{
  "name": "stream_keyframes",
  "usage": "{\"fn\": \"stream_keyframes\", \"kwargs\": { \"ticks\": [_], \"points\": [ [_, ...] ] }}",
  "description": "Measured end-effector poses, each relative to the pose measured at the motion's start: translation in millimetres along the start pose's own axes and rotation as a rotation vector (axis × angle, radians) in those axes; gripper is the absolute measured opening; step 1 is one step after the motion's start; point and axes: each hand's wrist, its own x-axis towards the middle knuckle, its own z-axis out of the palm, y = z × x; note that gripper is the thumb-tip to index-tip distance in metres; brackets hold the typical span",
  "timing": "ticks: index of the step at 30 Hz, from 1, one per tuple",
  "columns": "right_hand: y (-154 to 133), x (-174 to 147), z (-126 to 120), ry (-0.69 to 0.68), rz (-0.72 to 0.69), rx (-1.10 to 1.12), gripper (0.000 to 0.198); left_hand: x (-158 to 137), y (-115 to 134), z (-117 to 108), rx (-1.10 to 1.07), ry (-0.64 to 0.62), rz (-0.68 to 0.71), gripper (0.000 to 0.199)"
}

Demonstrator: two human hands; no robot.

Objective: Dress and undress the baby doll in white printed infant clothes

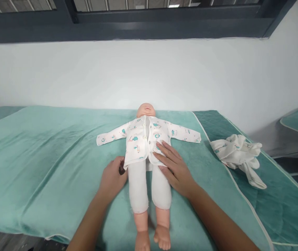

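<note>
Big green sheet (60,164). Doll (138,184) lies on it, belly up, likely so you reach front. White shirt (135,139) on doll, sleeves spread. Crumpled cloth (236,153) off to right. Your right hand (176,170) flat on shirt, fingers wide, maybe to smooth it. Left hand (113,178) curls by hem; can't tell if pinching.

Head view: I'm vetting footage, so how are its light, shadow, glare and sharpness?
In the head view, light on the doll is soft and fairly even; the same view shows shadow low on the wall at right, plus one small bright patch beyond the window; there too, left hand and right hand lack obvious motion blur.
</note>
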Motion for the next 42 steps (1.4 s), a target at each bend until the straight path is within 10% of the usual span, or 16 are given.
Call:
{"fn": "stream_keyframes", "kwargs": {
  "ticks": [13,19,24,36,42],
  "points": [
    [-1.1,-10.8,-4.5,0.067,0.066,0.155,0.049,-5.5,6.5,4.3,0.056,0.003,-0.019,0.031],
    [-2.9,-33.7,-2.7,0.241,0.545,0.025,0.039,-10.3,2.8,3.9,0.001,0.01,-0.015,0.034],
    [-7.2,-32.9,-4.7,0.112,0.804,-0.006,0.038,-11.2,3.9,3.4,-0.024,0.001,-0.023,0.033],
    [-6.2,-37.0,-6.1,0.25,0.828,0.018,0.035,-12.7,3.2,4.4,-0.026,0.067,-0.076,0.028],
    [-4.3,-34.5,-4.7,0.252,0.484,0.066,0.037,-14.3,-5.3,3.1,-0.363,0.156,0.088,0.018]
  ]
}}
